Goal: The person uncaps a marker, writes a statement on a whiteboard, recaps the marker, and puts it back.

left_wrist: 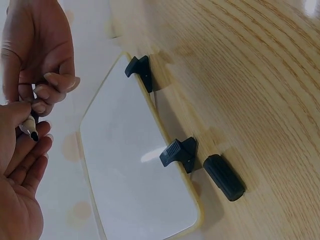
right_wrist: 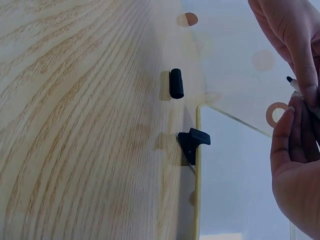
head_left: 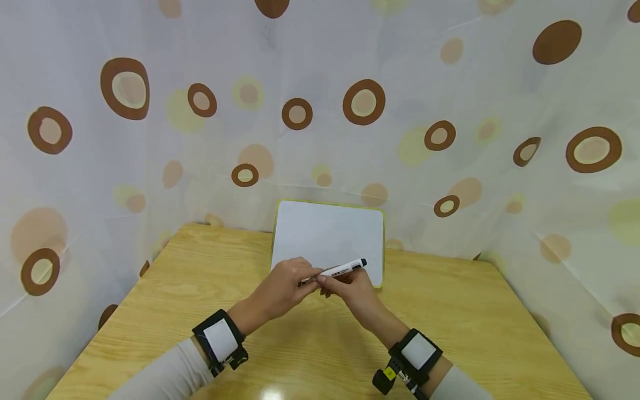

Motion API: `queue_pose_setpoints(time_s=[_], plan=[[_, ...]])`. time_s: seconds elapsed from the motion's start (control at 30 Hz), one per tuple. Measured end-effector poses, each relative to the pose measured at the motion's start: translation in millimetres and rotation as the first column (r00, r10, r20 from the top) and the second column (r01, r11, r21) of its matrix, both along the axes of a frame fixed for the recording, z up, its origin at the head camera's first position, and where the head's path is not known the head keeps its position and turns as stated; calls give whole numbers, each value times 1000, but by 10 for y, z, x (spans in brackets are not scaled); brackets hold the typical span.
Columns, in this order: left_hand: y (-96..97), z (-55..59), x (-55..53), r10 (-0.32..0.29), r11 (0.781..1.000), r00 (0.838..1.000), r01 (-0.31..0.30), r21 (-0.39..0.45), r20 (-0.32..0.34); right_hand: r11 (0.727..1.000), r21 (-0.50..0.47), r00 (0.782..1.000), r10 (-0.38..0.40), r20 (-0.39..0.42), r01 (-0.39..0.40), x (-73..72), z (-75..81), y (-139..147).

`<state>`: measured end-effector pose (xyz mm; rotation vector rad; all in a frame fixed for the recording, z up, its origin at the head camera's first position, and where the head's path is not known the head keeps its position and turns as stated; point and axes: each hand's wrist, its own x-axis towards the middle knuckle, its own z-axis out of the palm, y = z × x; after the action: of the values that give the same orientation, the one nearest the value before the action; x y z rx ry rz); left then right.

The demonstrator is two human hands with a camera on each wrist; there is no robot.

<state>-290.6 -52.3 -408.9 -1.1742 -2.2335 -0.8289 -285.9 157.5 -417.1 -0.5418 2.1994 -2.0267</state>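
Note:
A white marker pen (head_left: 344, 269) with a black end is held between both hands, over the lower part of a white board (head_left: 330, 233). Its black writing tip (left_wrist: 34, 135) is bare and lies by the left hand's fingers. My left hand (head_left: 287, 283) pinches the marker near the tip. Farther along its barrel, my right hand (head_left: 357, 291) grips it with thumb and fingers. The board has a yellow rim and stands tilted on dark clip feet (left_wrist: 179, 154). A short black cylinder (left_wrist: 224, 177), shaped like a cap, lies on the table beside one foot; the head view hides it.
The board stands at the back of the wooden table (head_left: 200, 283), close to a hanging sheet (head_left: 320, 150) with brown rings and spots. The sheet also runs along the left and right sides. Each wrist wears a black strap with a small camera.

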Motion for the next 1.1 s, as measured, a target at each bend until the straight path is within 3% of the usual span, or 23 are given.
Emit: queue_pose_setpoints(time_s=[0.33, 0.87, 1.0, 1.1], plan=[[-4, -16, 37, 9, 999, 1000, -7, -40, 29, 999, -39, 999, 32, 28, -31, 22, -26, -5], [28, 39, -5, -11, 1000, 1000, 11, -25, 7, 999, -53, 999, 0, -33, -2, 10, 37, 5], [18, 107, -64, -82, 997, 997, 82, -3, 8, 995, -99, 998, 2, -56, -7, 5, 97, 31], [-26, 253, -151, -159, 986, 987, 159, 53, 9, 991, -134, 994, -6, -105, -8, -30, 197, 87]])
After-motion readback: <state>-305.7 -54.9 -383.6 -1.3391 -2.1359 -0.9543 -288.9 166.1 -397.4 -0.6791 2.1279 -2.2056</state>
